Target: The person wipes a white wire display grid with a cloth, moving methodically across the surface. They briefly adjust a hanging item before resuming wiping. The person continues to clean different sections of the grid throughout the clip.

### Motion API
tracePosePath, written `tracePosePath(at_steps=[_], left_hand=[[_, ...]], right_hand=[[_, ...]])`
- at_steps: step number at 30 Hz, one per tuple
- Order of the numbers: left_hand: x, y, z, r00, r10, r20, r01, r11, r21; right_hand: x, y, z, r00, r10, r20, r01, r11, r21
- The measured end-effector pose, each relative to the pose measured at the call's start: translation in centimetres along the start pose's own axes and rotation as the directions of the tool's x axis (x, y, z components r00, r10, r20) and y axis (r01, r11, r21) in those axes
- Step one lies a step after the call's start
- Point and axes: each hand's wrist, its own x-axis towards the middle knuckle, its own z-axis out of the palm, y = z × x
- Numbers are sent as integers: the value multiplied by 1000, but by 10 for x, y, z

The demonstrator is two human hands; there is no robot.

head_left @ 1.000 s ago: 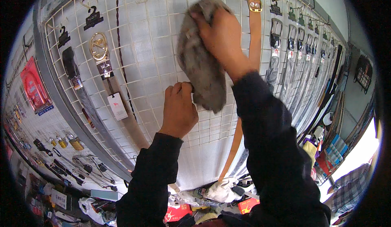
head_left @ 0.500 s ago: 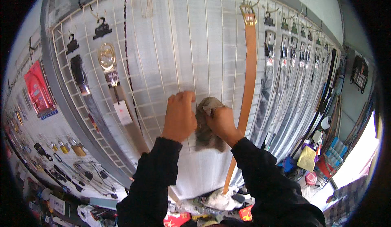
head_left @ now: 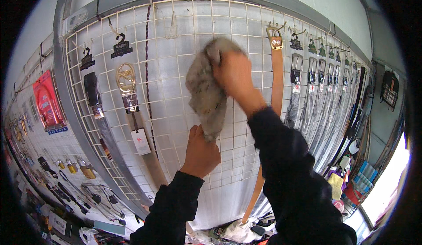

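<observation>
A crumpled grey-brown rag (head_left: 204, 84) with dark marks hangs against the white wire grid panel (head_left: 176, 126). My right hand (head_left: 235, 76) is closed on its upper part, slightly blurred by motion. Lower down, my left hand (head_left: 201, 153) is curled closed at the bottom tip of the rag, against the grid. Whether its fingers grip the rag's tip or a wire is hidden. To the right of my right hand, a tan belt (head_left: 277, 73) with a gold buckle hangs from a hook.
Several packaged dark belts (head_left: 295, 87) hang further right. On the left are a belt with a round gold buckle (head_left: 126, 79), a red package (head_left: 47, 100) and brass padlocks (head_left: 85, 170). Bags and cloth goods (head_left: 239, 232) lie below the panel.
My right hand has moved up with the rag, which now hangs longer and more spread out. My left hand has moved down the grid to the rag's lower tip. The view has tilted upward.
</observation>
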Motion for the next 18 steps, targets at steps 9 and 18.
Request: tracePosePath(at_steps=[9, 18], left_hand=[[2, -9, -7, 986, -7, 167, 12, 999, -34], [3, 2, -19, 973, 209, 102, -219, 971, 95]], right_hand=[[-108, 21, -31, 886, 131, 445, -147, 989, 1], [119, -5, -5, 989, -82, -119, 66, 989, -131]])
